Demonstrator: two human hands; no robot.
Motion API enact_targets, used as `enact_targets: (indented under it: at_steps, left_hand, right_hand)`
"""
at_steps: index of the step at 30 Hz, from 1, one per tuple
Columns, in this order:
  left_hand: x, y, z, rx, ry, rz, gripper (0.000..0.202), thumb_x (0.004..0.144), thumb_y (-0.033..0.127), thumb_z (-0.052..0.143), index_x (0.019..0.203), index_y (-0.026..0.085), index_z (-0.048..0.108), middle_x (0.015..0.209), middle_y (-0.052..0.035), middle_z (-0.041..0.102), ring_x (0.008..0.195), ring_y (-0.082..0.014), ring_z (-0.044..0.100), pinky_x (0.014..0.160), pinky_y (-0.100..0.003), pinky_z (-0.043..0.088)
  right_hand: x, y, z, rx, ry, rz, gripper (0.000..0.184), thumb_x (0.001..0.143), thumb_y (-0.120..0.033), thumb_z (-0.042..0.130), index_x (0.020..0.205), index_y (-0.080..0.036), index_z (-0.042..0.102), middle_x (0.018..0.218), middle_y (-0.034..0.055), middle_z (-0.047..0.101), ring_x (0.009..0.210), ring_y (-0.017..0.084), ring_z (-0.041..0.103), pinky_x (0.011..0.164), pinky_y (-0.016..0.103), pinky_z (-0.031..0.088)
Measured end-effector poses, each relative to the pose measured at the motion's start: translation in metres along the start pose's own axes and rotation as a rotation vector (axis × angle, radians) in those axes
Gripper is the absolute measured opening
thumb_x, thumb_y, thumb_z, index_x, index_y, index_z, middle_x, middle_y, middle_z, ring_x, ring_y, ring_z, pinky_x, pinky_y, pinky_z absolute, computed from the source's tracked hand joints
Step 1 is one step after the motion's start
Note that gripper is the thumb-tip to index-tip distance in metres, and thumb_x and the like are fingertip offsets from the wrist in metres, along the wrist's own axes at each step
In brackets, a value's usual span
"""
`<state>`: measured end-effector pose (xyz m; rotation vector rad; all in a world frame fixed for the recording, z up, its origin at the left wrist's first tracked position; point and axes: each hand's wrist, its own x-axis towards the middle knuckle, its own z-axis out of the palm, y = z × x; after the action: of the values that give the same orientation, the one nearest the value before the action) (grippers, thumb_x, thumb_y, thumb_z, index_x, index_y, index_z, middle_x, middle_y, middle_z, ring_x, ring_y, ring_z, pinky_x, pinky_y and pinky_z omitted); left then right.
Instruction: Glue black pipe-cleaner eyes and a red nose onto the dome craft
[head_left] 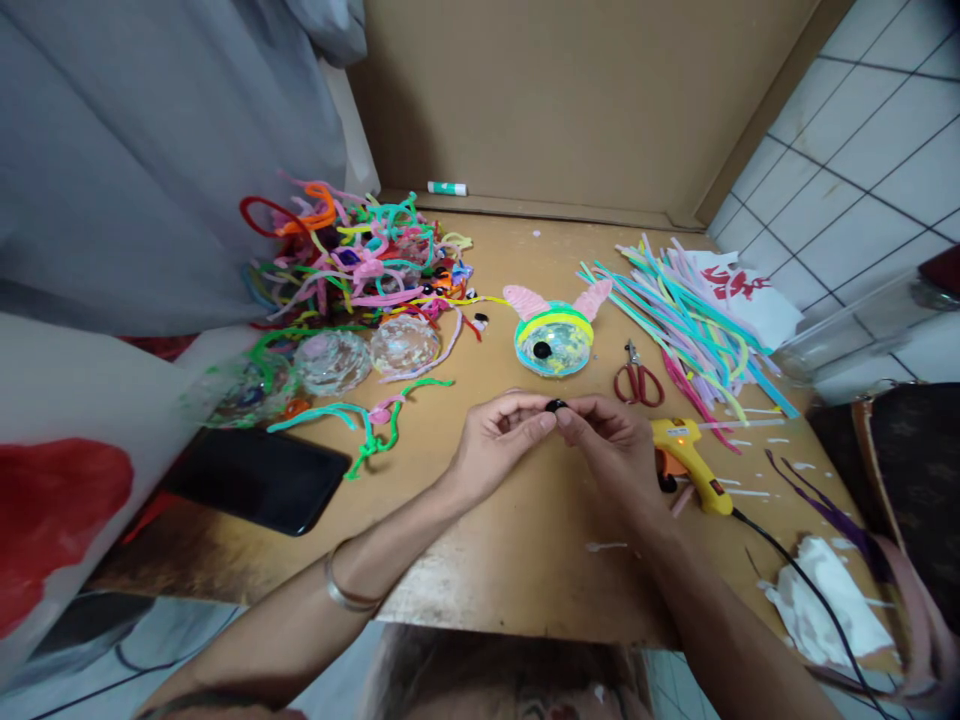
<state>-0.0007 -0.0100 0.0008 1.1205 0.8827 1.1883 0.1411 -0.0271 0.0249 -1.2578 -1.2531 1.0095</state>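
My left hand (501,435) and my right hand (609,436) meet over the middle of the table. Their fingertips pinch a small round black piece (555,405) from both sides; it looks like a craft eye. Just beyond them stands a clear plastic ball (568,350) trimmed with yellow, green and blue pipe cleaners. Two pink ear shapes (526,299) rise from its top, and one black eye (542,350) sits on its front. Red-handled scissors (639,384) lie near my right hand. A yellow glue gun (694,460) rests beside that hand, partly hidden by it.
At the left is a tangled heap of pipe cleaners (352,260), with clear plastic balls (405,347) before it. A black phone (259,480) lies at the left edge. Straight pipe cleaners (682,315) are piled at right. A cord (795,570) runs past crumpled white tissue (829,605).
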Motion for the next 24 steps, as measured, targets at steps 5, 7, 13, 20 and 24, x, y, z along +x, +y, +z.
enact_targets:
  at_steps: [5,7,13,20,24]
  left_hand:
    - [0.0,0.0013,0.0006,0.016,0.043,0.063,0.019,0.066,0.035,0.077,0.074,0.018,0.074,0.071,-0.0018,0.067,0.061,-0.0094,0.055,0.06,-0.023,0.043]
    - [0.0001,0.0006,0.0001,-0.002,0.035,0.04,0.022,0.067,0.037,0.077,0.075,0.017,0.073,0.065,-0.0004,0.064,0.055,-0.0075,0.051,0.056,-0.022,0.041]
    - [0.0004,-0.0023,-0.0008,-0.048,-0.004,-0.036,0.031,0.066,0.041,0.076,0.078,0.014,0.071,0.059,0.0001,0.061,0.051,-0.0069,0.048,0.052,-0.021,0.038]
    - [0.0036,-0.0035,-0.0025,-0.025,0.075,-0.064,0.028,0.067,0.039,0.074,0.074,0.013,0.068,0.053,0.0025,0.055,0.048,-0.0055,0.043,0.05,-0.021,0.033]
    - [0.0041,-0.0022,-0.0017,0.083,0.091,-0.071,0.026,0.067,0.037,0.072,0.07,0.013,0.066,0.05,0.0049,0.05,0.045,-0.0041,0.037,0.046,-0.019,0.028]
  right_hand:
    - [-0.0016,-0.0022,0.0011,-0.153,0.059,-0.065,0.022,0.073,-0.034,0.066,0.06,-0.017,0.06,0.052,-0.0032,0.054,0.048,0.009,0.043,0.045,0.021,0.034]
    - [-0.0019,-0.0026,0.0015,-0.175,0.051,-0.094,0.021,0.074,-0.032,0.064,0.059,-0.017,0.059,0.051,-0.0035,0.052,0.048,0.009,0.043,0.044,0.021,0.033]
    - [-0.0037,-0.0017,0.0018,-0.295,0.024,-0.177,0.019,0.079,-0.027,0.06,0.064,-0.018,0.06,0.056,-0.0024,0.057,0.052,0.01,0.049,0.05,0.022,0.037]
    - [-0.0054,-0.0025,-0.0015,-0.499,-0.101,-0.319,0.019,0.088,-0.023,0.05,0.075,-0.018,0.063,0.068,0.0001,0.06,0.061,0.012,0.052,0.057,0.024,0.038]
    - [-0.0028,-0.0031,-0.0056,-0.553,-0.045,-0.336,0.017,0.09,-0.024,0.049,0.082,-0.018,0.063,0.071,0.0006,0.061,0.063,0.013,0.053,0.058,0.025,0.039]
